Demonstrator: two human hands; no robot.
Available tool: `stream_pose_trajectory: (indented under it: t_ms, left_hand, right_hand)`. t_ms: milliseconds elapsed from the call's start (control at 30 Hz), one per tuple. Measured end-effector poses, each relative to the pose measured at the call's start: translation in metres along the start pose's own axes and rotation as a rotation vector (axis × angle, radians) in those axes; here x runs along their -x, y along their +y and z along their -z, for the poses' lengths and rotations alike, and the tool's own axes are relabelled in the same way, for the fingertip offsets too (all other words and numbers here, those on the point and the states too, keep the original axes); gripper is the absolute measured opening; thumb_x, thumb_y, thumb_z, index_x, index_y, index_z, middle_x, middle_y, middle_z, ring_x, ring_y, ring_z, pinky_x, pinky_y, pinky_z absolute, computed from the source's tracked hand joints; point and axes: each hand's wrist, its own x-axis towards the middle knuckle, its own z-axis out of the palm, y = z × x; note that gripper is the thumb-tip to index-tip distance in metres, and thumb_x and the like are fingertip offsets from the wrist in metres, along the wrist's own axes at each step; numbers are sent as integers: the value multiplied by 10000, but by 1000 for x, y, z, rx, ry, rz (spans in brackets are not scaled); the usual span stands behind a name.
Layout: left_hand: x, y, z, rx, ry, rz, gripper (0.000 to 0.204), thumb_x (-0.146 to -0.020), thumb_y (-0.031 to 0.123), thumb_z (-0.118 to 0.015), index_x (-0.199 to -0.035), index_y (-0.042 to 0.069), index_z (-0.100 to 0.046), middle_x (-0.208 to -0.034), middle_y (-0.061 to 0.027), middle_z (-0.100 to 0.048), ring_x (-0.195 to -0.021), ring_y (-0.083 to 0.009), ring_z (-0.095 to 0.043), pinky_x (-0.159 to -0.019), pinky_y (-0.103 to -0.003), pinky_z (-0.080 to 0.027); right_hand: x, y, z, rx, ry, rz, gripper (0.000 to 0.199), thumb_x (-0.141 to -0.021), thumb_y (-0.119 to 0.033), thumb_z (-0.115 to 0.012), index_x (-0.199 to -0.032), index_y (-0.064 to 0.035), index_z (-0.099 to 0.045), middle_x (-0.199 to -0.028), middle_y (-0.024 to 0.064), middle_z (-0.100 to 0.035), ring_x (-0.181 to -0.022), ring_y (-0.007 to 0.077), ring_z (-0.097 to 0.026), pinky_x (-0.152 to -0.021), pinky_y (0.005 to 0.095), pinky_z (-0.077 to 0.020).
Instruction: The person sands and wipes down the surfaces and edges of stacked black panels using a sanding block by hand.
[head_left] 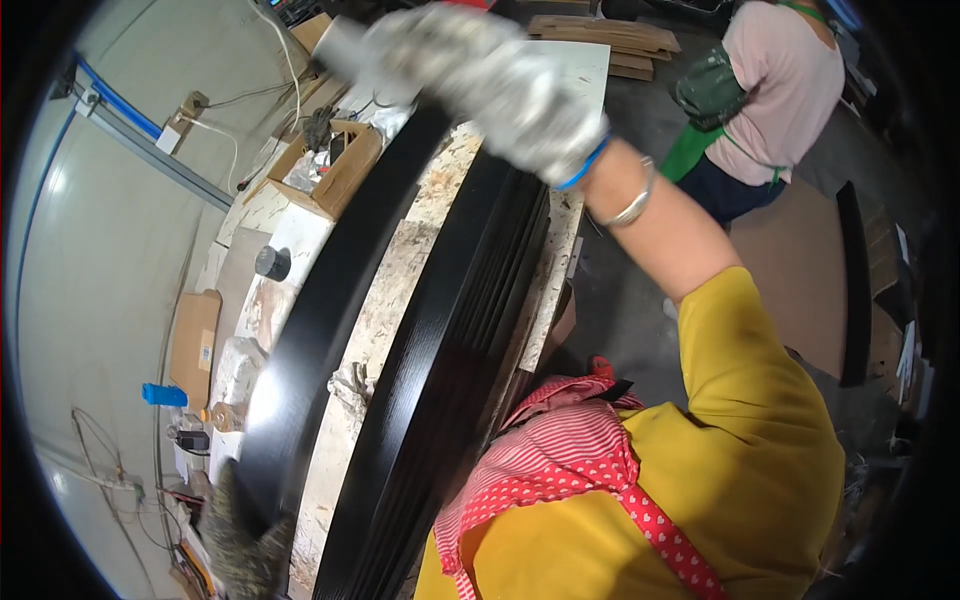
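A long, glossy black board (300, 335) lies lengthwise on the worn white worktable, slightly blurred. At its near end is my left hand (245, 545) in a dark grey-green knit glove, fingers on one side of the board and thumb on the other. Over the far end stretches my right hand (460, 75), in a whitish glove with a blue cuff. Motion smears its fingers, and a pale blurred shape at their tips cannot be made out. Beside the single board, a stack of similar black boards (455, 270) runs along the table's near side.
A crumpled rag (350, 388) lies between board and stack. Along the wall side are a cardboard box (345, 170) of small items, a dark round container (271, 263) and a blue object (164, 395). Another person (775, 95) stands at the upper right, near flat cardboard (785, 270).
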Motion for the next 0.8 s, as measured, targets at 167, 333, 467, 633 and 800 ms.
stream_pose_trajectory:
  t_ms: [167,333,467,633,800]
  left_hand:
    - [24,17,-58,-516,-164,109,813,-744,131,-848,-1458,21,-475,-1389,-218,-581,-1292,-317,-555,-1101,-393,-429]
    - [44,1,-59,-115,-232,222,822,-811,174,-825,-1505,23,-411,-1452,-204,-513,-1336,-304,-480,-1133,-401,-373]
    - [40,4,-59,-211,-251,220,837,-793,217,-832,-1504,48,-425,-1418,-214,-540,-1295,-326,-515,-1097,-423,-406]
    - [40,0,-72,-112,-266,228,806,-780,220,-834,-1480,68,-465,-1351,-201,-589,-1226,-329,-557,-1056,-435,-434]
    - [37,-8,-77,-165,-260,177,786,-769,221,-839,-1454,70,-484,-1295,-190,-599,-1178,-328,-557,-1033,-444,-440]
  right_hand:
    - [61,70,-37,239,-184,-382,572,-877,-490,-738,-1178,-10,-660,-1119,147,-676,-1035,263,-683,-884,366,-603]
    - [80,86,-58,341,-266,-525,457,-883,-351,-768,-1164,-1,-681,-1152,160,-686,-1113,266,-651,-1008,381,-510]
    - [87,79,-77,419,-286,-530,369,-858,-242,-777,-1126,-6,-684,-1113,163,-678,-1065,282,-666,-957,374,-525]
    - [94,65,-84,498,-392,-630,382,-873,-273,-758,-1146,-15,-688,-1125,168,-668,-1071,299,-660,-944,386,-527]
    - [101,88,-79,475,-375,-652,409,-880,-300,-741,-1165,-13,-680,-1139,178,-664,-1075,314,-655,-931,395,-523]
